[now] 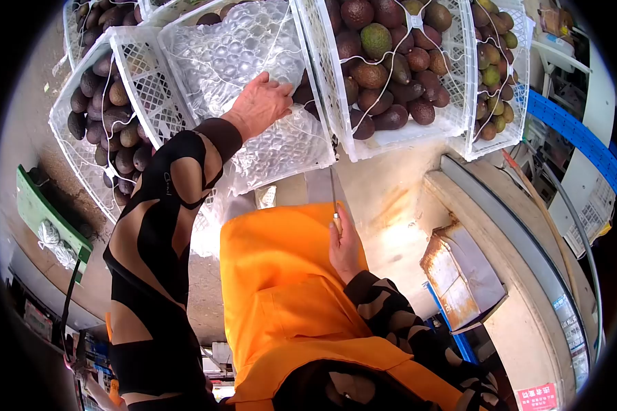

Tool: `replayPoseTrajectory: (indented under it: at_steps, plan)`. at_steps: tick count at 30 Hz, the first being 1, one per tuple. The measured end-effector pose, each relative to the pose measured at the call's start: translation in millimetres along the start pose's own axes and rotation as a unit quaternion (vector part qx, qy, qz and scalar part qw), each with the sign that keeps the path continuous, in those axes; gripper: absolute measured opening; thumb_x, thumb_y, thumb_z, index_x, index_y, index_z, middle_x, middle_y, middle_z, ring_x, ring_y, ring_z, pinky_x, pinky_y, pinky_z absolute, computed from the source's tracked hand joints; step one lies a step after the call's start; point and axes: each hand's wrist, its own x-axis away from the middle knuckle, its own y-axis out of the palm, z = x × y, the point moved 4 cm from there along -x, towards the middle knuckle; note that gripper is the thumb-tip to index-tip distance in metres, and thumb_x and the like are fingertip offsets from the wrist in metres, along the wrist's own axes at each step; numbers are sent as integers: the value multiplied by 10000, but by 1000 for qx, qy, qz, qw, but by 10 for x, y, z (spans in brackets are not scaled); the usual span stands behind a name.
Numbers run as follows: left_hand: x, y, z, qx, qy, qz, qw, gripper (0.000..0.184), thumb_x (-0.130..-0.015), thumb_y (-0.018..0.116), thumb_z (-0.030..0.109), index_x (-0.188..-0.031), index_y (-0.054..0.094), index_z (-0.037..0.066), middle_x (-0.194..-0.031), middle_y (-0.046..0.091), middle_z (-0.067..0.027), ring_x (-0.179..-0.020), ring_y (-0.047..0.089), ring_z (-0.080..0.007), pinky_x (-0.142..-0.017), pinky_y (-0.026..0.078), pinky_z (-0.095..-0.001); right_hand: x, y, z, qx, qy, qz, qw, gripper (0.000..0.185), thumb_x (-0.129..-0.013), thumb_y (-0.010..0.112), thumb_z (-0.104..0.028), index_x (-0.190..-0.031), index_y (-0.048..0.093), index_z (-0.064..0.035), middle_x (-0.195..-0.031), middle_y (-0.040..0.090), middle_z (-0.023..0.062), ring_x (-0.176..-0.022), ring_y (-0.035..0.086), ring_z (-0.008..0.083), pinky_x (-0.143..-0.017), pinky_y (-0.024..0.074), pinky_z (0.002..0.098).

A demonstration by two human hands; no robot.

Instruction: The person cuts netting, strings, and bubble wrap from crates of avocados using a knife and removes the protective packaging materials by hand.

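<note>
My left hand reaches over a white plastic crate covered with clear bubble wrap. Its fingers are bent and closed on the wrap near the crate's right side, though the fingertips are partly hidden. Dark avocados show at the wrap's edge just beyond them. White string crosses over the wrap. Lower down, in front of the orange apron, my right hand is wrapped round the wooden handle of a thin knife. The narrow blade points up toward the crate's front corner.
More crates of avocados stand on both sides, including a string-tied one to the right and another to the left. A green stool holds a bundle of white string. At the right stands a rusty metal box.
</note>
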Motion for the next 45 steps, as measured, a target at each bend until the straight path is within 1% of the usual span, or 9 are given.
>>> replayPoseTrajectory:
  at_steps: [4, 6, 15, 20, 29, 33, 37, 40, 45]
  plan:
    - [255, 54, 365, 149, -149, 273, 939, 294, -769, 618, 36, -1049, 570, 110, -1097, 583, -39, -941, 553, -242, -816, 452, -386, -142, 174, 74, 5, -64, 38, 997, 428, -969, 497, -115, -1373, 416, 4, -1178, 572, 229, -1012, 588, 378, -834, 486, 385]
    - [248, 491, 795, 227, -63, 169, 957, 327, -795, 613, 78, -1113, 534, 87, -1136, 538, -52, -1063, 526, -246, -912, 437, -392, -312, 138, -81, 33, -78, 66, 994, 433, -957, 508, -105, -1374, 424, -23, -1094, 586, 218, -937, 593, 384, -791, 488, 402]
    - [260, 1038, 1046, 208, -266, 125, 933, 716, -732, 774, 227, -1318, 404, 46, -1095, 473, -92, -1078, 494, -279, -930, 425, -408, -731, -5, -149, 105, -27, -4, 994, 445, -923, 531, -94, -1364, 470, -104, -1019, 601, 190, -910, 596, 369, -772, 481, 418]
    - [234, 992, 894, 234, -218, 149, 936, 481, -816, 689, 157, -1218, 436, 85, -1018, 503, -129, -973, 558, -319, -683, 507, -419, -872, 41, -49, 147, -72, 24, 986, 464, -916, 536, -100, -1372, 459, -130, -1006, 603, 188, -890, 598, 373, -767, 480, 442]
    - [573, 903, 854, 465, -179, 143, 855, 325, -860, 639, 91, -1101, 422, 74, -974, 500, -172, -861, 588, -383, -708, 473, -447, -882, -1, -152, 153, -10, 1, 988, 455, -930, 510, -120, -1380, 441, -115, -1041, 607, 206, -951, 604, 391, -806, 496, 445]
    - [673, 983, 666, 517, -327, 139, 779, 319, -836, 694, 152, -1039, 473, 45, -972, 535, -185, -865, 590, -377, -718, 468, -442, -489, -151, -62, 36, -46, 31, 998, 441, -935, 511, -129, -1369, 462, -67, -1034, 614, 217, -972, 600, 398, -822, 486, 429]
    - [548, 1095, 630, 430, -295, 72, 850, 325, -803, 733, 225, -969, 547, 17, -883, 625, -207, -812, 605, -389, -704, 473, -440, -126, 174, 300, -274, 215, -60, 935, 464, -982, 514, -170, -1423, 403, -73, -893, 560, 44, -539, 480, 85, -469, 408, 241]
    - [408, 1167, 573, 435, -283, 54, 853, 300, -806, 730, 269, -818, 601, -2, -784, 649, -220, -753, 600, -423, -669, 473, -462, -128, 416, 164, -375, 313, -56, 871, 479, -993, 499, -200, -1445, 373, -105, -861, 534, 39, -487, 398, 55, -402, 322, 224]
    - [463, 1435, 574, 565, -345, 60, 747, 266, -856, 699, 257, -763, 647, 12, -635, 611, -108, -586, 573, -216, -574, 445, -362, -292, 823, 44, -446, 397, -138, 790, 489, -988, 505, -228, -1447, 371, -124, -847, 527, 27, -487, 395, 61, -403, 308, 221]
